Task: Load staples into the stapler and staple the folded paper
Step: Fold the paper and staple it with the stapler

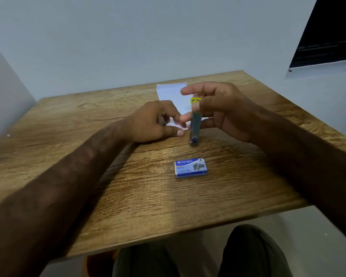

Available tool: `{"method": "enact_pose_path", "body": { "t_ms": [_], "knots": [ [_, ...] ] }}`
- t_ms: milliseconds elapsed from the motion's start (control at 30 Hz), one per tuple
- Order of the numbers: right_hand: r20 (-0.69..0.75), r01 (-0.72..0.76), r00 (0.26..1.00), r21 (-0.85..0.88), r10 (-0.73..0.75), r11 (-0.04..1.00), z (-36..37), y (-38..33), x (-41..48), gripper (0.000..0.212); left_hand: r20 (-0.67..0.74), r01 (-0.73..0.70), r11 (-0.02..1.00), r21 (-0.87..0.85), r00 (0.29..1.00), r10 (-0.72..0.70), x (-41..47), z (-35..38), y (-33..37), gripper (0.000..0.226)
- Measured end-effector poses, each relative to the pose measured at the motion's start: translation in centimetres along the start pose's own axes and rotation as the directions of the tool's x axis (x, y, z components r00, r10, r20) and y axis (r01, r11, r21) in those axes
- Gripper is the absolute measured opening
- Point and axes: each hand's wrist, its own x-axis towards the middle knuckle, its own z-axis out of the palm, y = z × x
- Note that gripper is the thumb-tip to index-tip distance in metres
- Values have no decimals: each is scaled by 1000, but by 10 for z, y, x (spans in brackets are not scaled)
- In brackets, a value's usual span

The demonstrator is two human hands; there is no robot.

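Observation:
My right hand grips a small blue-grey stapler with a yellow tip, held almost upright just above the wooden table. The stapler is blurred by motion. My left hand rests on the table beside it, fingers loosely curled, its fingertips on the near end of the folded white paper. That paper lies flat behind both hands. A blue box of staples sits closed on the table nearer to me, apart from both hands.
The table stands in a corner, with pale walls behind and to the left. A dark window is at the upper right. My knees show below the table's near edge.

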Motion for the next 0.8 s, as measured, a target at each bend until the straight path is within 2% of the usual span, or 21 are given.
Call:
{"method": "enact_pose_path", "body": {
  "t_ms": [133, 233, 367, 567, 700, 800],
  "knots": [
    [-109, -7, 994, 63, 14, 998, -11, 2, -1, 42, -76, -29, 989, 142, 996, 40, 3, 5, 5, 22],
    [-142, -29, 990, -29, 25, 999, -14, 2, -2, 37, -70, -69, 962, 263, 993, 90, 5, 6, 10, 19],
    [-116, -48, 993, -181, 27, 982, -15, 1, -7, 37, -14, -116, 886, 449, 990, 137, 7, 7, 16, 22],
    [-226, -145, 970, -258, 86, 955, -16, 0, -9, 27, 6, -111, 844, 524, 992, 126, 8, 6, 20, 30],
    [-238, -187, 964, -298, 116, 936, -15, 3, -9, 24, 37, -135, 765, 629, 989, 144, 9, 8, 28, 30],
    [-286, -197, 954, -354, 94, 914, -16, 3, -7, 31, 28, -132, 699, 702, 987, 159, 13, 11, 33, 30]
  ]
}}
